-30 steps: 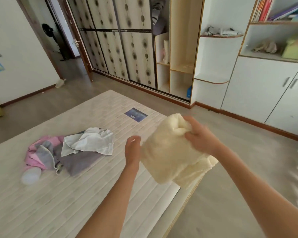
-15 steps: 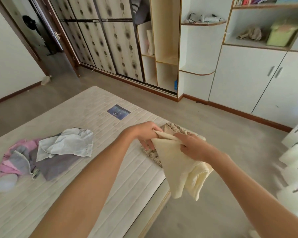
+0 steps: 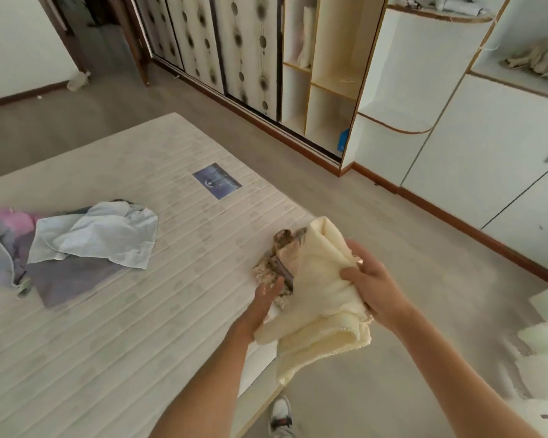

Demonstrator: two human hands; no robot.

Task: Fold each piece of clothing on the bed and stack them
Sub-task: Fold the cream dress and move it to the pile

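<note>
bed: bare mattress, with loose clothes lying well left.
right hand: fingers curled round the cream garment.
left hand: flat beneath it (grip unclear).
advice: set it squarely on the patterned garment at the mattress edge.

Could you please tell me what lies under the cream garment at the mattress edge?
A patterned brownish garment peeks out beneath the cream garment. How far it reaches, and whether it is folded, stays covered.
</note>
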